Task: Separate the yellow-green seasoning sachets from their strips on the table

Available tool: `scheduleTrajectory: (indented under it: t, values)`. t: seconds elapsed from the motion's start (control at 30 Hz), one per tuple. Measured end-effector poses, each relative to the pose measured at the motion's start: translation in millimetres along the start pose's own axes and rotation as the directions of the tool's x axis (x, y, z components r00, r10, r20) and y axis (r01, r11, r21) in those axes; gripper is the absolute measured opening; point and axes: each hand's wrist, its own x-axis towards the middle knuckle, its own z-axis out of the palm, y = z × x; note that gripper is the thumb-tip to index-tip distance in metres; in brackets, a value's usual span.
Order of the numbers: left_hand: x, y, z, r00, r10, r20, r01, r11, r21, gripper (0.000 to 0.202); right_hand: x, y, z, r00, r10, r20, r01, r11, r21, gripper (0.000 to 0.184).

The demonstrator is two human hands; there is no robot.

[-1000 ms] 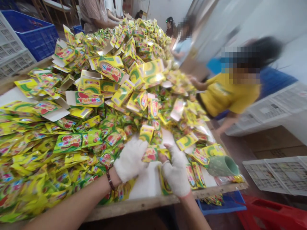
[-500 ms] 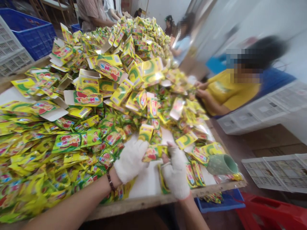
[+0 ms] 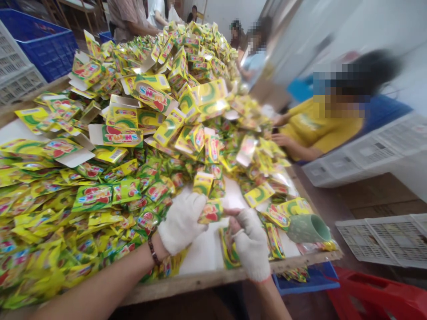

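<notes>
My left hand [image 3: 183, 222], in a white fingerless glove, grips a small yellow and green box [image 3: 211, 211] with a red fruit print. At the box's right end is the index fingertip of my right hand [image 3: 251, 244], gloved the same way. The right thumb lies close below that finger, and the other fingers are curled. Beneath the right hand, more packs [image 3: 227, 249] lie on the white tabletop [image 3: 200, 255]. Just beyond the held box stands an open yellow carton [image 3: 203, 183].
A large heap of cartons [image 3: 167, 89] and sachets [image 3: 93, 198] covers much of the table. A green cup [image 3: 308, 229] lies on its side near the right corner. Blue crates [image 3: 46, 49], a red stool [image 3: 376, 293] and white baskets [image 3: 383, 240] surround it. A co-worker in yellow [image 3: 316, 129] handles packs.
My right hand has shifted slightly right, and its index finger now points at the box's end, where a yellow end part showed before. My left hand stays nearly still.
</notes>
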Motion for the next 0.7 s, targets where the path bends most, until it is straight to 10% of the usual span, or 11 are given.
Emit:
scheduleTrajectory:
  t: [0.23,0.47,0.7]
  values:
    - [-4,4,1.5,1.0,0.014,-0.024,-0.016,0.998,-0.063,0.031,4,12,19,0.954,0.118,0.274,-0.201,0.933,0.299,0.048]
    - [-3,10,5.8,0.968,-0.013,0.249,0.16,0.8,-0.579,0.017,23,7,-2,0.917,-0.17,0.36,0.174,0.984,0.019,0.027]
    - [-9,12,24.8,0.916,-0.201,0.346,0.4,0.415,-0.817,0.03,3,27,-6,0.995,-0.093,-0.047,0.091,0.995,-0.049,0.025]
